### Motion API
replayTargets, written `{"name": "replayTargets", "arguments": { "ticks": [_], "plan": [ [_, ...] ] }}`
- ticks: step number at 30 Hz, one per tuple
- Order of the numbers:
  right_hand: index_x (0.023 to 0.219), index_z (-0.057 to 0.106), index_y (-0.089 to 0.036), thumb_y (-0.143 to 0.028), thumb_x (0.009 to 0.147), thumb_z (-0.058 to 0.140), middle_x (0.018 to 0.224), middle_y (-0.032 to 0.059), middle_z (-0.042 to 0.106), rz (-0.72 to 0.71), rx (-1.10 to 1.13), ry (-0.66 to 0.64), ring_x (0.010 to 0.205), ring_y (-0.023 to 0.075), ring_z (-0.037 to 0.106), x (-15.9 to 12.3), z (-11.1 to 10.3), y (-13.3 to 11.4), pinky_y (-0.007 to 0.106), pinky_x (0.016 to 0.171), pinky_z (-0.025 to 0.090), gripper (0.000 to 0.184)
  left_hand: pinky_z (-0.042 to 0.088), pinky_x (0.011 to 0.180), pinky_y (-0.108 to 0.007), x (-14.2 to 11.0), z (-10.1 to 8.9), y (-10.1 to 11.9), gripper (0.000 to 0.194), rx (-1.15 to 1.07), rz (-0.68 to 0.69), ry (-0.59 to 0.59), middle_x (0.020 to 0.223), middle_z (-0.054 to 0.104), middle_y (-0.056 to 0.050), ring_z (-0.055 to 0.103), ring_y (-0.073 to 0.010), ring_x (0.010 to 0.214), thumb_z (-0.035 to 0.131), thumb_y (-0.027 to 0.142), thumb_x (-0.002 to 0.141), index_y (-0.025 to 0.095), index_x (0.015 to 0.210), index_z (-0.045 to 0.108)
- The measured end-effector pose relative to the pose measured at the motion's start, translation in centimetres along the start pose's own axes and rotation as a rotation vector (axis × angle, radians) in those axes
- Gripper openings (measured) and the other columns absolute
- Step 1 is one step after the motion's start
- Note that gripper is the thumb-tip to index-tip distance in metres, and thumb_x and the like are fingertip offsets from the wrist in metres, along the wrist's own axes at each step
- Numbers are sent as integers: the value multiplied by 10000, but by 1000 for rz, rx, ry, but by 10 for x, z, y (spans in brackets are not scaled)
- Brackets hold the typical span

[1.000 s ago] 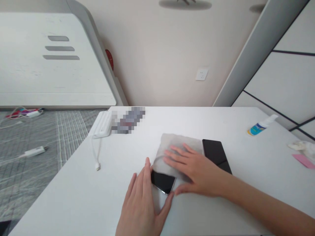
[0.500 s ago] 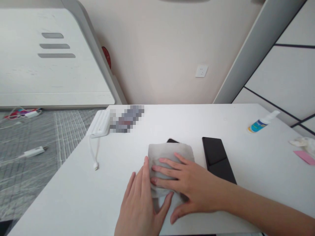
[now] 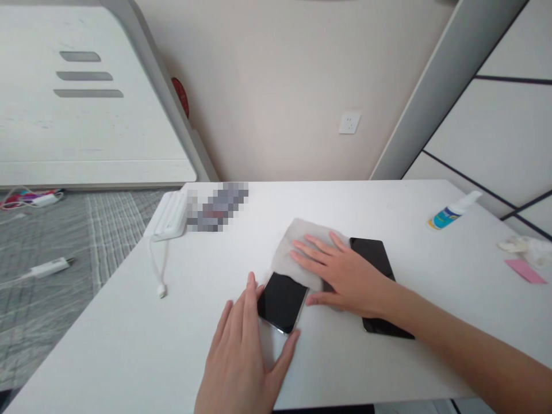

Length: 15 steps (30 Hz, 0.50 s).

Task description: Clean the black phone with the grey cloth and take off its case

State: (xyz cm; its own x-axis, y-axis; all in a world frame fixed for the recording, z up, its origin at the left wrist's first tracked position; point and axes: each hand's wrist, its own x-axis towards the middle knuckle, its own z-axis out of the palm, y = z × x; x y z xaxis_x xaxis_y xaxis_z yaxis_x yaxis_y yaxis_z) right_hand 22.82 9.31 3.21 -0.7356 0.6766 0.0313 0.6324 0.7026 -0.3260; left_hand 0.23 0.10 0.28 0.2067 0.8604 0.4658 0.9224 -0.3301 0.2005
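The right hand (image 3: pixel 340 276) is open and flat, pressing a thin, soft gray cloth (image 3: pixel 287 253) over the upper part of a phone (image 3: pixel 282 303). The left hand (image 3: pixel 241 351) is open too, its fingers and thumb around the phone's lower end. The phone is glossy, with rounded corners, and lies on the smooth white counter (image 3: pixel 215 270). To its right is a flat black rectangular device (image 3: pixel 375 256), partly under the right arm.

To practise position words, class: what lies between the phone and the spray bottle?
In the head view, the cloth under the right hand, then a flat black device, lie between phone and bottle.
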Motion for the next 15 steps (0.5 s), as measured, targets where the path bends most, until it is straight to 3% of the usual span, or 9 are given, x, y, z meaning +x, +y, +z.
{"name": "replayTargets", "arguments": {
  "ticks": [2,6,8,12,15],
  "plan": [
    [1629,310,-190,-826,912,439,1712,80,211,-8,-10,2,1595,373,141,-1,0,-1,641,1277,-2,967,615,937,-530,0,-1,0,882,-11,-4,-4,1398,632,-238,674,-344,1230,518,544,996,63,1632,141],
    [1641,249,-162,-816,933,416,1710,74,218,-284,118,-68,1605,225,159,-1,3,-19,469,1311,-41,978,626,889,-554,2,0,-2,867,37,38,7,1402,618,-270,693,-373,1187,478,535,1006,45,1631,128],
    [1634,277,-187,-787,958,404,1700,67,256,-235,106,-44,1595,223,202,1,3,-15,487,1312,-27,912,623,902,-555,3,1,-1,878,27,30,4,1407,615,-269,683,-372,1206,483,549,1004,43,1630,133],
    [1626,315,-186,-805,930,429,1696,96,258,7,-12,45,1590,346,191,3,2,0,616,1286,4,939,608,956,-536,2,0,0,903,-19,-9,-6,1409,625,-238,665,-341,1242,528,560,990,62,1633,135],
    [1633,281,-137,-829,915,433,1703,106,229,-170,49,-13,1601,295,165,1,5,-12,520,1306,-34,1008,611,940,-540,0,1,-2,900,18,25,7,1419,614,-250,672,-352,1226,512,558,994,57,1634,126]
  ]
}}
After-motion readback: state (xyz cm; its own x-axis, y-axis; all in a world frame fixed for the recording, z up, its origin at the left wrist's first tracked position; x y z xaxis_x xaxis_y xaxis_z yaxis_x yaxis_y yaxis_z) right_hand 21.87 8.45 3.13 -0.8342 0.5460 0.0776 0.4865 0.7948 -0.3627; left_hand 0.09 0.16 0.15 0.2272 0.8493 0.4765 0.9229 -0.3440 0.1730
